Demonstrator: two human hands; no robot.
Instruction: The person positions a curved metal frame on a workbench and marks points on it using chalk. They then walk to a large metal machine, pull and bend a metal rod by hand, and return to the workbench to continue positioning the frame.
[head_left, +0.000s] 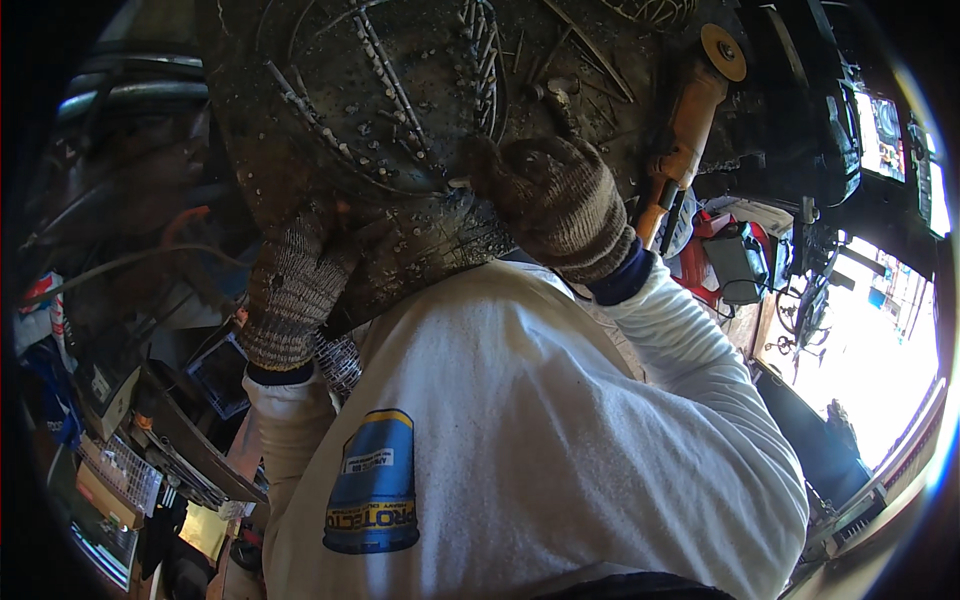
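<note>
Both my hands wear thick grey-brown knitted gloves. My right hand (565, 205) is curled closed over the dark metal bench (430, 245), at the lower end of a piece made of thin metal rods (390, 80). A small pale tip shows beside its fingers; what they grip I cannot make out. My left hand (297, 285) rests at the near left edge of the bench, its fingers lost in shadow close to the curved rod of the piece. The rods form long narrow shapes with short cross bars, and lumpy metal beads dot the bench around them.
An angle grinder (690, 120) with an orange body and a tan disc lies along the bench's right side. Loose thin rods (590, 50) are scattered at the far middle. A red and grey object (735, 260) sits to the right, while shelves and clutter (120, 470) fill the lower left.
</note>
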